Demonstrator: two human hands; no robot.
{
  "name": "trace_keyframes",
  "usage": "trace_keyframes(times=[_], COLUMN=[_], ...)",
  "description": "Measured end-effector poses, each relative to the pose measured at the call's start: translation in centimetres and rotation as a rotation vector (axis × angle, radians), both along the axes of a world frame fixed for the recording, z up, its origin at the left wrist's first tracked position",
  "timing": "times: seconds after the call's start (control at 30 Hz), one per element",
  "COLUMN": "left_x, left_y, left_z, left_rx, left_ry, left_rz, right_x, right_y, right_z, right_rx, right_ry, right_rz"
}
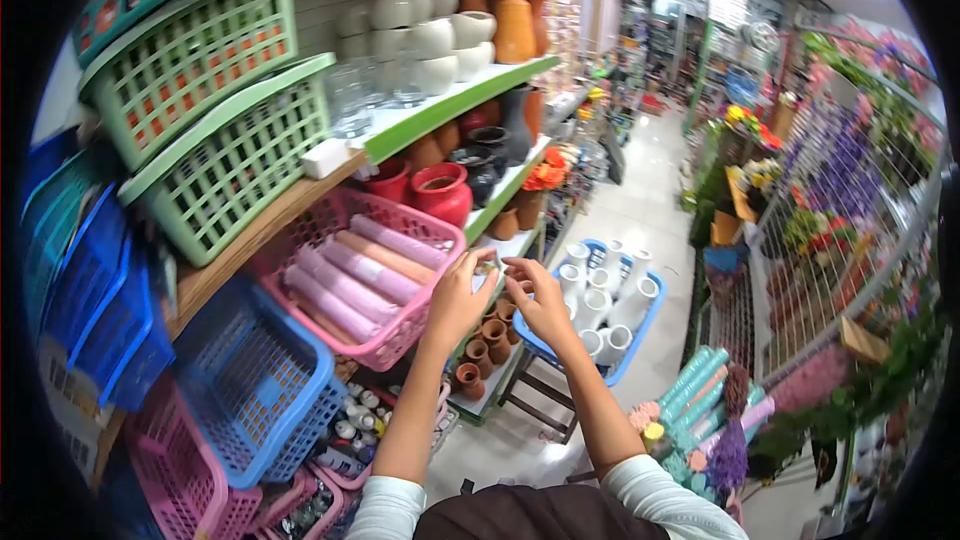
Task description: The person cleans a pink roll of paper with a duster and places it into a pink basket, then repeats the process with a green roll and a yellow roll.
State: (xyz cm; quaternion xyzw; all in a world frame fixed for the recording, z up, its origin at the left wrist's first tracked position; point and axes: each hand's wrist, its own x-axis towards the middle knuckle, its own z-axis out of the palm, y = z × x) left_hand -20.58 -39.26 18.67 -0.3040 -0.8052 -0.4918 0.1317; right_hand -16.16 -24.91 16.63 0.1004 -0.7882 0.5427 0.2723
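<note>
Both my hands are raised in front of me at the middle of the head view, a small gap between them. My left hand (458,295) is in front of the right edge of a pink basket (405,335) of rolled pink and peach material. Its fingers curl around a small pale item that I cannot make out. My right hand (540,302) has its thumb and fingers apart, fingertips pointing toward the left hand. Just beyond it stands a blue basket (640,345) of white vases (597,302). Small terracotta pots (495,335) show below and between the hands.
Green baskets (225,155) are stacked at left, above a blue basket (250,380). Shelves hold white pots (432,40), an orange vase (514,25) and a red pot (441,195). A tiled aisle (650,170) runs ahead, with artificial flowers (840,170) and wrapped rolls (690,390) at right.
</note>
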Motion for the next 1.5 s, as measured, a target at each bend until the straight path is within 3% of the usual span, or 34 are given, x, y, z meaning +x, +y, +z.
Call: trace_keyframes(times=[0.17,0.37,0.5,0.53,0.73,0.87,0.97,1.0,1.1,1.27,1.4,1.5], left_x=[2.6,7.4,11.3,13.6,20.1,23.4,25.1,25.6,26.6,28.3,30.4,31.5], left_y=[7.5,16.6,21.4,23.5,28.5,31.2,33.8,34.7,36.7,40.8,42.6,41.8], left_z=[-2.5,-5.4,-7.1,-7.9,-9.4,-11.2,-14.7,-16.0,-19.7,-25.0,-27.8,-26.5], left_rx=[0.066,-0.048,-0.108,-0.138,-0.271,-0.322,-0.411,-0.421,-0.512,-0.617,-0.738,-0.741], left_ry=[-0.109,-0.189,-0.210,-0.231,-0.217,-0.203,-0.144,-0.136,-0.063,0.023,0.058,0.112], left_rz=[-0.313,-0.599,-0.772,-0.860,-1.084,-1.182,-1.247,-1.294,-1.309,-1.276,-1.107,-0.969], right_x=[6.1,15.8,24.4,28.9,39.8,43.6,45.1,45.5,45.7,45.7,46.7,48.9], right_y=[6.3,11.9,14.3,14.8,13.8,12.9,13.7,13.9,14.3,13.7,12.4,11.6], right_z=[-2.8,-5.7,-8.4,-9.9,-12.8,-13.5,-14.7,-15.4,-16.1,-16.3,-16.7,-18.6], right_rx=[-0.083,-0.081,0.059,0.123,0.514,0.427,0.168,0.189,0.112,-0.006,-0.030,-0.055], right_ry=[-0.060,-0.144,-0.243,-0.327,-0.648,-1.026,-0.978,-0.904,-0.984,-0.807,-0.663,-0.689], right_rz=[-0.228,-0.592,-0.885,-1.036,-1.557,-1.642,-1.591,-1.579,-1.542,-1.690,-1.817,-1.883])
